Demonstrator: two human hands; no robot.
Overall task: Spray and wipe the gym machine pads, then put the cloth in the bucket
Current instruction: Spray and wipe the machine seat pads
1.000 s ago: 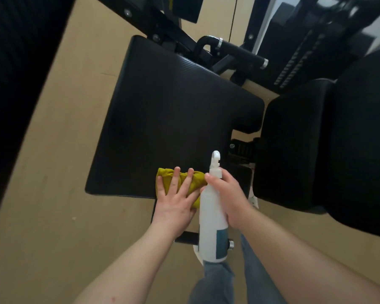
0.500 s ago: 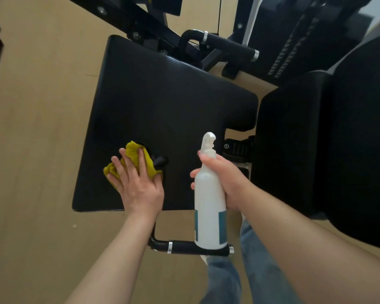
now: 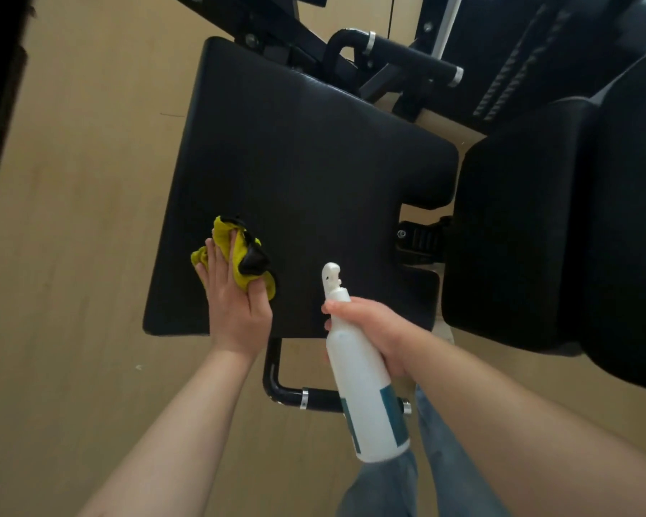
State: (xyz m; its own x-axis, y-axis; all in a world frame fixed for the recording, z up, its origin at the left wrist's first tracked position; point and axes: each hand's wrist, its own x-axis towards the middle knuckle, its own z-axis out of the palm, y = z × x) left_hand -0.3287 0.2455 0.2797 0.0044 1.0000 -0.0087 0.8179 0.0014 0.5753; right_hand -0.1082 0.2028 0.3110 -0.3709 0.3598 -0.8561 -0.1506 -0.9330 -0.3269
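A black seat pad (image 3: 306,151) of the gym machine fills the middle of the view. My left hand (image 3: 235,300) presses a crumpled yellow cloth (image 3: 235,251) flat against the pad's near left part, fingers straight over it. My right hand (image 3: 377,330) grips a white spray bottle (image 3: 362,382) with a teal label by its neck, held above the pad's near edge with the nozzle pointing away from me. A second black pad (image 3: 537,225) stands to the right. No bucket is in view.
A black handle bar (image 3: 306,397) with chrome rings juts out below the seat pad's near edge. Another padded bar (image 3: 407,57) and the machine frame lie beyond the pad. Tan floor (image 3: 71,218) spreads to the left. My jeans (image 3: 388,483) show below.
My left hand has slid the cloth from the pad's near middle over to its left part. The right hand with the bottle has dropped back a little toward me.
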